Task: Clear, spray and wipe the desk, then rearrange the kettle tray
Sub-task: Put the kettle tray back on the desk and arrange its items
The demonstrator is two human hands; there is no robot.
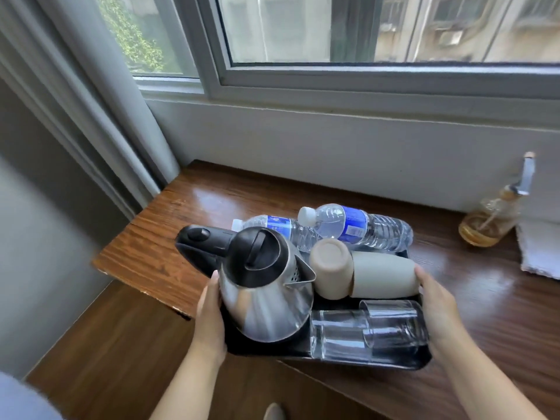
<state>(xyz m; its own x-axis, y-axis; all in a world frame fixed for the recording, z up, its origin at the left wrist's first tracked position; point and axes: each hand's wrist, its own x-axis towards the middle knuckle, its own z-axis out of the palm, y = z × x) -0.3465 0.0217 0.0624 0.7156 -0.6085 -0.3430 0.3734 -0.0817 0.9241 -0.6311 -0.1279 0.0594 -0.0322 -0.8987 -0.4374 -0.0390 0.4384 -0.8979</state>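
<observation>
A black tray sits at the near edge of the wooden desk, its front corner past the edge. It carries a steel kettle with a black lid and handle, two beige cups lying on their sides, two clear glasses and two water bottles lying down at the back. My left hand grips the tray's left side beside the kettle. My right hand grips the tray's right side, fingertips touching the right cup.
A spray bottle with amber liquid stands at the back right by the wall. A white cloth lies next to it at the frame's right edge. A curtain hangs at the left, and the window sill runs behind the desk.
</observation>
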